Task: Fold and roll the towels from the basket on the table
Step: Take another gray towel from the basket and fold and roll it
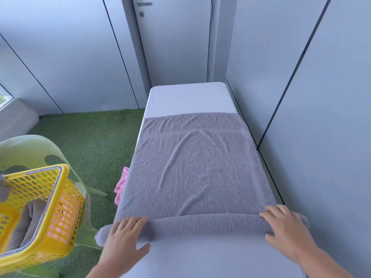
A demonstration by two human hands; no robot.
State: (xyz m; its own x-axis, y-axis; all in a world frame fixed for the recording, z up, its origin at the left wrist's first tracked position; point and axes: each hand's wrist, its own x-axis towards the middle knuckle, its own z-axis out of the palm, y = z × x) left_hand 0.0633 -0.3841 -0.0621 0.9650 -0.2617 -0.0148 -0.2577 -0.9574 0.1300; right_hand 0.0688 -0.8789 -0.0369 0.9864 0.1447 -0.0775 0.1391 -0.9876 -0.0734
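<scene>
Long white padded surface [186, 99] carrying a grey terry towel [192, 167], spread flat along it, its near end wound into a roll across the width. Yellow perforated plastic basket [66, 213], at left, holding folded grey cloths [30, 221]. Left hand [124, 235] and right hand [285, 227] press on the roll's ends, fingers spread and nearly straight, not clenched, thumbs on its near side.
</scene>
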